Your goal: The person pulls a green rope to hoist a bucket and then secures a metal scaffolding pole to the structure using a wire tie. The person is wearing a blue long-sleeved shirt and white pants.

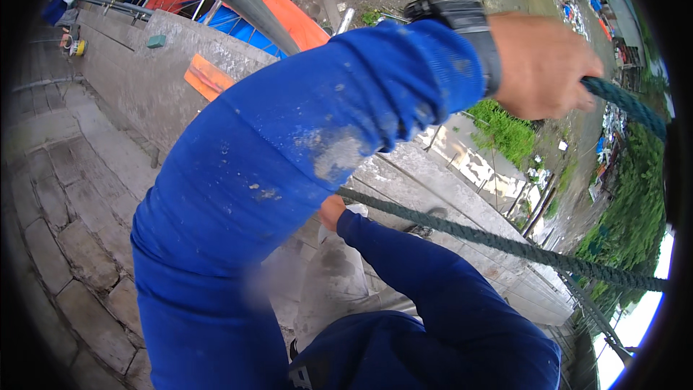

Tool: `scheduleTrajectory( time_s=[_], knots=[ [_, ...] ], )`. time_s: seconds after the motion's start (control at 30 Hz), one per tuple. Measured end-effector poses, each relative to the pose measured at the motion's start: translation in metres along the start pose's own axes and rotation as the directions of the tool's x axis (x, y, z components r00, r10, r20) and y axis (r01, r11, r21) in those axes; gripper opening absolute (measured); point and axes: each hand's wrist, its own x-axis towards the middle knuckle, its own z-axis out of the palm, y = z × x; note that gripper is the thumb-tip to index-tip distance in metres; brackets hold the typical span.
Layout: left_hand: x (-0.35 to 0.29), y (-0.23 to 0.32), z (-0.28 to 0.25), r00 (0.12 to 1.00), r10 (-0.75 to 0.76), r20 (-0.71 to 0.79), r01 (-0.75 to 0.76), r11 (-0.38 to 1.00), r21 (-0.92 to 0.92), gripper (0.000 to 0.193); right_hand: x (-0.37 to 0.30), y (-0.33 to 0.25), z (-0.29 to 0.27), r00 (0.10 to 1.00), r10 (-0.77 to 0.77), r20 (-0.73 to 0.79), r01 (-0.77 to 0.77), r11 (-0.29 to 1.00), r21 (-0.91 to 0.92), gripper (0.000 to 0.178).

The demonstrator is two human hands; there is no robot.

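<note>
Two hands are in view, both in blue sleeves, working about a green rope (469,231) whose lower run crosses right of centre, slanting down toward the right rim. One likely container was noted: a small yellow bucket-like vessel (79,48) at the far left, beside the end of the grey wall (115,65); its contents are too small to make out. A blue item (54,11) stands near it at the upper left; whether it is a bucket or a bag cannot be determined. The left arm rises from the lower edge, bends at the elbow and reaches across to the upper right, its sleeve (238,159) marked with pale smears. The left hand (545,65) is closed in a fist on an upper length of rope (628,106), which leaves the grip toward the right rim. A black wristwatch (451,13) sits over the cuff. The right forearm (404,256) extends from the lower right up toward the centre, passing beneath the lower run of rope. The right hand (332,211) is mostly hidden behind the left sleeve, just beside that run; whether its fingers are clamped on the rope cannot be told. An orange board (208,78), partly covered by the sleeve, and a small green block (156,41) rest on the wall. A metal pole (234,1) slants above.
</note>
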Motion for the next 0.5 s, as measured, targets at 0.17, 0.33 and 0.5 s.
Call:
scheduleTrajectory(
  time_s=[0.17,0.33,0.5],
  knots=[
    [0.011,0.004,-0.014,0.999,-0.040,-0.030,0.044,0.991,0.126,0.046,-0.020,-0.033,0.045,0.979,-0.039,0.202,0.099,0.949,-0.298,0.030],
    [0.025,-0.001,-0.007,0.999,-0.015,0.043,0.011,0.995,0.095,0.052,-0.012,-0.038,0.049,0.978,-0.045,0.205,0.114,0.934,-0.338,0.029],
    [0.052,0.000,0.016,0.997,0.072,-0.040,-0.067,0.991,0.120,0.053,0.080,0.046,0.002,0.998,-0.029,0.049,0.027,0.999,0.031,0.028]
  ],
)
